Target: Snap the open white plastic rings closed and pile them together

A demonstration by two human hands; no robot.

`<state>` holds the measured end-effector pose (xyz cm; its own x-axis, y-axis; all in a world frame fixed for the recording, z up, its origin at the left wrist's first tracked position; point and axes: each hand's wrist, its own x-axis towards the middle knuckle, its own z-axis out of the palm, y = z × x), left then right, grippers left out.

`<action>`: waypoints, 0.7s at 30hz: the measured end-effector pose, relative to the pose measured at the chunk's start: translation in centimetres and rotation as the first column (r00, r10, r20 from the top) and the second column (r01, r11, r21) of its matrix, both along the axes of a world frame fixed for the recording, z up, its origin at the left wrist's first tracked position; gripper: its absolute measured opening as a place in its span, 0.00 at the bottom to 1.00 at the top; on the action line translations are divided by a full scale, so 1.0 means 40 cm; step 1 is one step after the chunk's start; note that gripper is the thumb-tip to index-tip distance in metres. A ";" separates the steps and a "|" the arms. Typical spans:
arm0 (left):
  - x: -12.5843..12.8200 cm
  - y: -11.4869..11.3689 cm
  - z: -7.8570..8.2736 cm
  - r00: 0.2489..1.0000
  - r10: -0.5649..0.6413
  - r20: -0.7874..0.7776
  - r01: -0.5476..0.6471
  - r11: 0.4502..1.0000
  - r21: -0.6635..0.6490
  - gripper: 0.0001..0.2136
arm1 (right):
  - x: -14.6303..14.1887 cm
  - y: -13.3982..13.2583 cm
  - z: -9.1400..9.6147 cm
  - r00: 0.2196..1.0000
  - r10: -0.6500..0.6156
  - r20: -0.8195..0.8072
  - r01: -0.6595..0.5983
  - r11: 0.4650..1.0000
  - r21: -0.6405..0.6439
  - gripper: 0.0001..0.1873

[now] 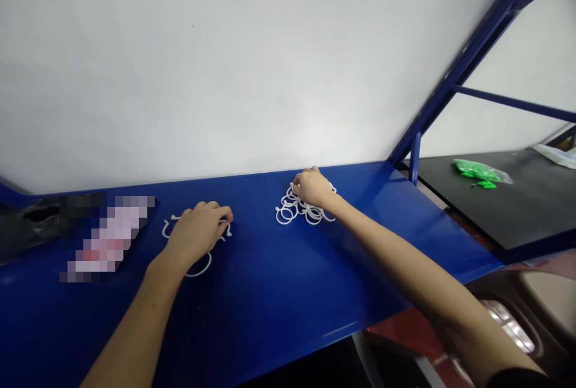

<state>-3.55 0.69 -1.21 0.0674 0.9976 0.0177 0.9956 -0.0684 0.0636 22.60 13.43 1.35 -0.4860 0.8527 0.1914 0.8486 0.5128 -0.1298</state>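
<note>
On the blue shelf, my left hand point(202, 229) is palm down with its fingers bent over a few white plastic rings. One white ring point(200, 266) shows below the palm, and parts of others with small knobbed ends stick out on both sides. The fingertips close around the edge of a ring, partly hidden by the hand. Farther right, my right hand point(314, 187) has its fingers curled into a loose pile of white rings point(314, 215). Its fingertips pinch at the pile's far left edge, and the back of the hand covers part of the pile.
A blurred-out flat packet point(112, 235) lies left of my left hand, beside a black plastic bag point(27, 226). The blue shelf point(270, 292) meets a white wall behind. Blue frame bars point(450, 76) rise at right. A green-filled clear bag point(479, 170) rests on a black table point(508, 214).
</note>
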 end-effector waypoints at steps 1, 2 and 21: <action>0.006 0.001 0.002 1.000 -0.004 -0.003 0.004 1.000 0.015 0.11 | 0.000 -0.001 -0.001 1.000 -0.007 0.006 0.007 1.000 0.010 0.10; 0.013 0.002 0.005 1.000 -0.003 0.005 0.003 1.000 0.031 0.10 | 0.003 -0.005 0.000 1.000 -0.012 0.007 0.012 1.000 0.023 0.11; 0.244 -0.061 0.006 0.768 -0.199 0.608 0.088 0.974 0.208 0.12 | 0.052 -0.282 -0.121 0.726 0.356 -0.588 -0.340 0.930 0.143 0.13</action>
